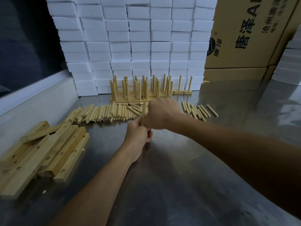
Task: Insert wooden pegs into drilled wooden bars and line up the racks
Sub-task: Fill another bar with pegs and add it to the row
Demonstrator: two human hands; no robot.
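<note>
At the middle of the metal table my left hand (138,132) grips the lower end of a drilled wooden bar (144,111) that stands nearly upright. My right hand (160,114) is clenched right beside the bar's upper part, its fingers curled around something hidden, likely a peg. Behind the hands lies a long heap of loose wooden pegs (104,112), and a smaller group of pegs (197,110) lies to the right. Finished racks (140,88) with upright pegs stand in rows at the back. A single rack (183,91) with two pegs stands at their right.
A pile of drilled bars (47,149) lies at the left front of the steel table (179,176). A wall of white foam blocks (138,38) rises behind the racks. Cardboard boxes (244,38) stand at the back right. A raised metal ledge (32,95) runs along the left.
</note>
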